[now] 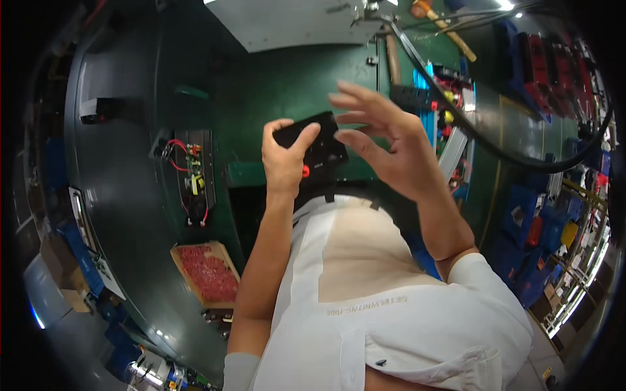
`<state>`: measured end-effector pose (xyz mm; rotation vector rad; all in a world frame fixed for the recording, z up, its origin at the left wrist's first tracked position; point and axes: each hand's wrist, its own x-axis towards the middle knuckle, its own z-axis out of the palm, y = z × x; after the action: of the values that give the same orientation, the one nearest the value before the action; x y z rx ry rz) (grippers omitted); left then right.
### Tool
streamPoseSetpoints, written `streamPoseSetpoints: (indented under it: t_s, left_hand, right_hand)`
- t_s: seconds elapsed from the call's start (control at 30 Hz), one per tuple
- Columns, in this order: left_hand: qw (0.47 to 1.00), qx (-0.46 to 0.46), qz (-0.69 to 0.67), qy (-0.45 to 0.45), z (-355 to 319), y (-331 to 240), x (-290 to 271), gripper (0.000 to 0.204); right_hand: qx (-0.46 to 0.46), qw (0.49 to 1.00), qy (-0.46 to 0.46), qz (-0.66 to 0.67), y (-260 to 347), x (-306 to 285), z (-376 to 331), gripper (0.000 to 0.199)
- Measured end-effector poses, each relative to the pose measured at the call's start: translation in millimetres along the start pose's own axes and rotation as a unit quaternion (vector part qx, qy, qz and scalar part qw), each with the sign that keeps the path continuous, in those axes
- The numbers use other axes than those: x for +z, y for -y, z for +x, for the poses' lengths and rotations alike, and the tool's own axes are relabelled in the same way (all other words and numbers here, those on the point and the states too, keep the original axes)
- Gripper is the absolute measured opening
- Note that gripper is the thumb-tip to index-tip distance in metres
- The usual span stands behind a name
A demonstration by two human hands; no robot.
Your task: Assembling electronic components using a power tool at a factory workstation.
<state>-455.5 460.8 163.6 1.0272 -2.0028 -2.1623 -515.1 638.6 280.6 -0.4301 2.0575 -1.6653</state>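
Note:
My left hand [285,156] grips a black rectangular panel [329,151] by its left side, the thumb lying across its face. A small red round part [305,171] shows at the panel's near left corner. To the right of the panel, my right hand [385,140] hovers with its fingers spread and nothing between them. Its thumb tip comes close to the panel's right edge; whether it touches I cannot tell. The fingers of this hand are slightly blurred.
On the dark bench at left lies an open electronic unit [195,173] with red wires. Nearer me sits a cardboard tray [205,274] of small red parts. A grey metal housing [293,26] stands ahead. A black cable [476,133] arches on the right, and a wooden-handled hammer [450,32] lies beyond.

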Motion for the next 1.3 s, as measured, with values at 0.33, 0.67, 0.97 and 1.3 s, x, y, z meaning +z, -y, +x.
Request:
streamPoseSetpoints:
  t_s: [0.33, 0.67, 0.97, 1.3]
  left_hand:
    - [0.999, -0.03, 0.041, 0.002, -6.6, -5.8, -1.6, 0.062]
    - [0.999, -0.021, 0.043, 0.02, -5.0, -7.2, 1.1, 0.065]
    - [0.998, -0.049, 0.007, 0.034, -11.9, -13.0, -2.5, 0.069]
    - [0.999, -0.031, 0.031, 0.025, -11.1, -9.2, -2.1, 0.072]
  right_hand:
    - [-0.305, 0.736, -0.604, -0.029, 86.3, -1.7, 134.6, 0.077]
    - [-0.312, 0.849, -0.403, 0.144, 82.7, -95.9, 129.0, 0.011]
    - [-0.303, 0.881, -0.323, 0.168, 106.0, -7.8, 42.8, 0.001]
    - [-0.228, 0.889, -0.333, 0.217, 102.0, 15.7, 39.0, 0.007]
